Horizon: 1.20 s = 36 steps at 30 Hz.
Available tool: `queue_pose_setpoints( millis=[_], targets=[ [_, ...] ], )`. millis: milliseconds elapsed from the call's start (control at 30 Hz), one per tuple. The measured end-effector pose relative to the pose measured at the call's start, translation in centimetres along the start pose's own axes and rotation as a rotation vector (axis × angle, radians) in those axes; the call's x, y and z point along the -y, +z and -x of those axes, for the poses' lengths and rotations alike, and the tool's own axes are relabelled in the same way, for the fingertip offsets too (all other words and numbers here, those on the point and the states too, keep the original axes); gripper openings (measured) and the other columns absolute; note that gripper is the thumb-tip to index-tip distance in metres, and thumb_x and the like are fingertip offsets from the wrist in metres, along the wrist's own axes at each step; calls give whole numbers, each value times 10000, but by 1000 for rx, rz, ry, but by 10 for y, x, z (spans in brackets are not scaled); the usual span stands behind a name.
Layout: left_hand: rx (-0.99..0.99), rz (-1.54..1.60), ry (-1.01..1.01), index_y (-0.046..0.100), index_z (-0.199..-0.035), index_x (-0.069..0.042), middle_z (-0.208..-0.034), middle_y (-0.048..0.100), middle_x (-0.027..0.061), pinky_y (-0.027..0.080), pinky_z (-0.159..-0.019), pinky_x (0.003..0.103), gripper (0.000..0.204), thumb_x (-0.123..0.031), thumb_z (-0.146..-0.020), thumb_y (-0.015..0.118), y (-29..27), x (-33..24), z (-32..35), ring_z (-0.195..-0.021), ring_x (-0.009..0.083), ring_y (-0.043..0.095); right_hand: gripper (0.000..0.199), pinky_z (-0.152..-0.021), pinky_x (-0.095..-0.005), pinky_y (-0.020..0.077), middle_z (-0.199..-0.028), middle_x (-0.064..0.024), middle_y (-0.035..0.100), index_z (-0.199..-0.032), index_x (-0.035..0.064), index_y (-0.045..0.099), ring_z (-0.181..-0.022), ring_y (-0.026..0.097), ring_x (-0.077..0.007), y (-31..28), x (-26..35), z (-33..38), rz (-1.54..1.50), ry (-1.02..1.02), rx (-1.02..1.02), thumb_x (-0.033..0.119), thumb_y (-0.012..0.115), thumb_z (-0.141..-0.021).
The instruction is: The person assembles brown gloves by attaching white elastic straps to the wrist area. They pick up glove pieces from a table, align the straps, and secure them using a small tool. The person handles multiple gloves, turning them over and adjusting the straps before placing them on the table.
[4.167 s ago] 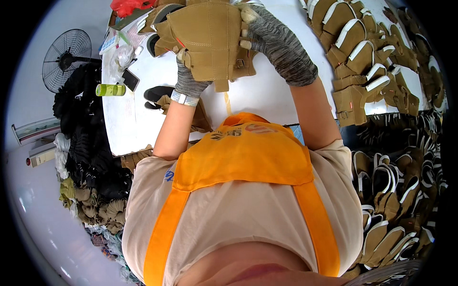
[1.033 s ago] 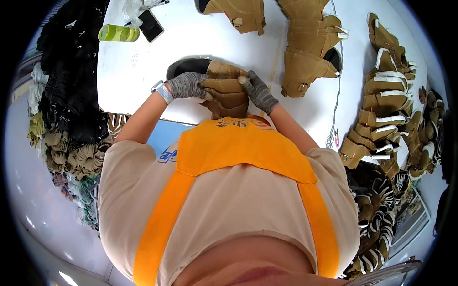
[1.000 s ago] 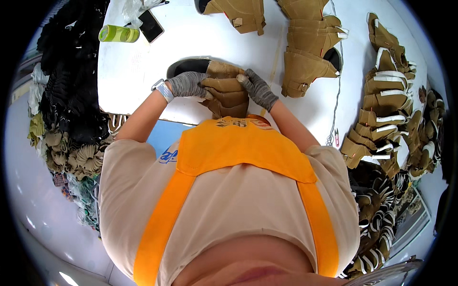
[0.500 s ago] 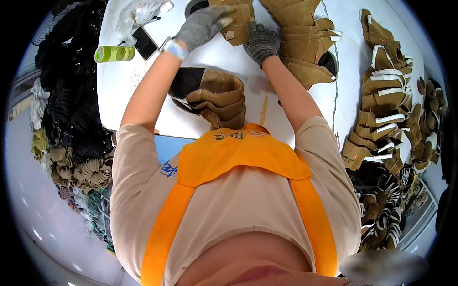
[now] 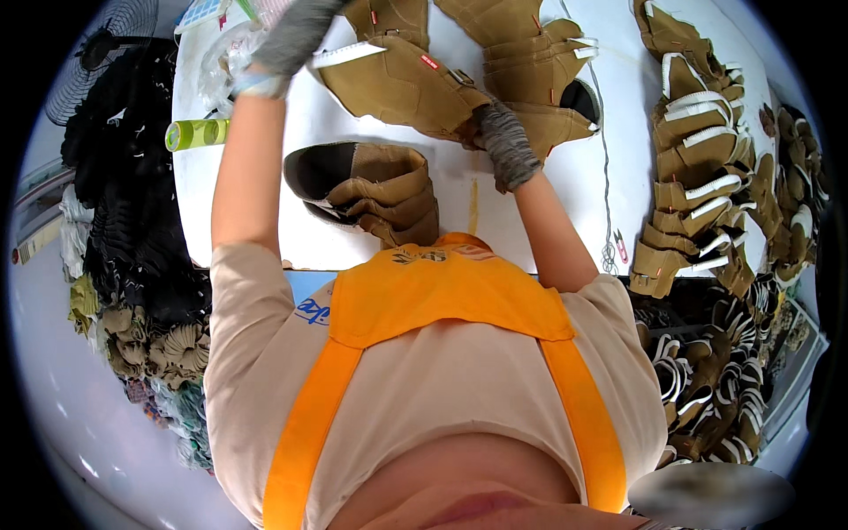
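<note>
In my right hand (image 5: 507, 147), in a grey knit glove, is a brown shoe upper (image 5: 389, 87) with a white edge at its left end and a small red tag. My fingers close on its right end. My left hand (image 5: 299, 35), also gloved, is raised at the top edge, left of this upper. It is smeared and its fingertips are cut off. Another brown upper (image 5: 402, 19) lies beyond the held one. Nearer my body stands a nested stack of brown uppers (image 5: 393, 190) with black lining. More piled uppers (image 5: 517, 66) are beyond my right hand.
A green bottle (image 5: 196, 134) and a clear plastic bag (image 5: 221, 75) lie on the left of the white table (image 5: 353, 256). At right are a dark cord (image 5: 607, 168), red thread snips (image 5: 621, 247) and a row of brown uppers (image 5: 702, 185). Black pieces (image 5: 132, 177) are heaped at left.
My left hand has moved up and left. My right hand has come nearer with a shoe upper in it, now stretched out sideways. The whole view has shifted slightly.
</note>
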State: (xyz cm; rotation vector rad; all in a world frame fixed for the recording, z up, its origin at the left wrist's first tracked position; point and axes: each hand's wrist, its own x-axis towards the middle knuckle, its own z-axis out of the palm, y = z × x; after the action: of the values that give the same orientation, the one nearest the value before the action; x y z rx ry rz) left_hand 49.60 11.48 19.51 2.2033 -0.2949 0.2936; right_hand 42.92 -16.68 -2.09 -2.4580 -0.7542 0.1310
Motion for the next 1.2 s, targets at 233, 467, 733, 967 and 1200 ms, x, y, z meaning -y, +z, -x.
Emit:
queue_pose_setpoints(
  millis=[233, 467, 733, 967, 1200],
  targets=[
    [-337, 858, -302, 441, -1322, 6, -1238, 535, 101, 379, -1047, 319, 588, -368, -901, 610, -13, 13, 98, -1148, 189, 517, 270, -662, -341, 564, -904, -109, 603, -1101, 14, 551, -728, 615, -208, -100, 89, 15, -1393, 574, -92, 194, 535, -900],
    [-142, 814, -372, 447, -1292, 21, -1247, 523, 115, 397, -999, 328, 706, -443, -820, 692, 42, -59, 160, -1116, 196, 508, 252, -711, -342, 548, -844, -86, 603, -1015, 31, 567, -666, 609, -175, -107, 111, 40, -1413, 219, 88, 252, 459, -960],
    [-30, 1075, -245, 359, -1369, -28, -1317, 477, 122, 386, -1038, 399, 852, -344, -712, 801, 33, -60, 185, -1214, 270, 468, 309, -781, -386, 477, -944, -167, 559, -1070, -27, 542, -870, 569, -293, -128, 149, 69, -489, -209, -409, 209, 558, -871],
    [152, 1978, -138, 287, -1425, -63, -1396, 399, 168, 407, -1035, 450, 574, -392, -973, 420, 51, -44, 191, -1254, 333, 428, 570, -780, -403, 477, -942, -192, 530, -1181, -60, 504, -866, 532, -328, -145, 213, 93, -461, -370, -520, 279, 672, -755],
    [119, 1912, 22, 287, -1417, -47, -1379, 413, 173, 398, -1035, 447, 527, -353, -995, 363, 56, -55, 192, -1242, 324, 431, 608, -750, -396, 491, -904, -177, 547, -1182, -60, 507, -832, 543, -317, -151, 228, 100, -455, -426, -565, 293, 711, -731]
  ],
)
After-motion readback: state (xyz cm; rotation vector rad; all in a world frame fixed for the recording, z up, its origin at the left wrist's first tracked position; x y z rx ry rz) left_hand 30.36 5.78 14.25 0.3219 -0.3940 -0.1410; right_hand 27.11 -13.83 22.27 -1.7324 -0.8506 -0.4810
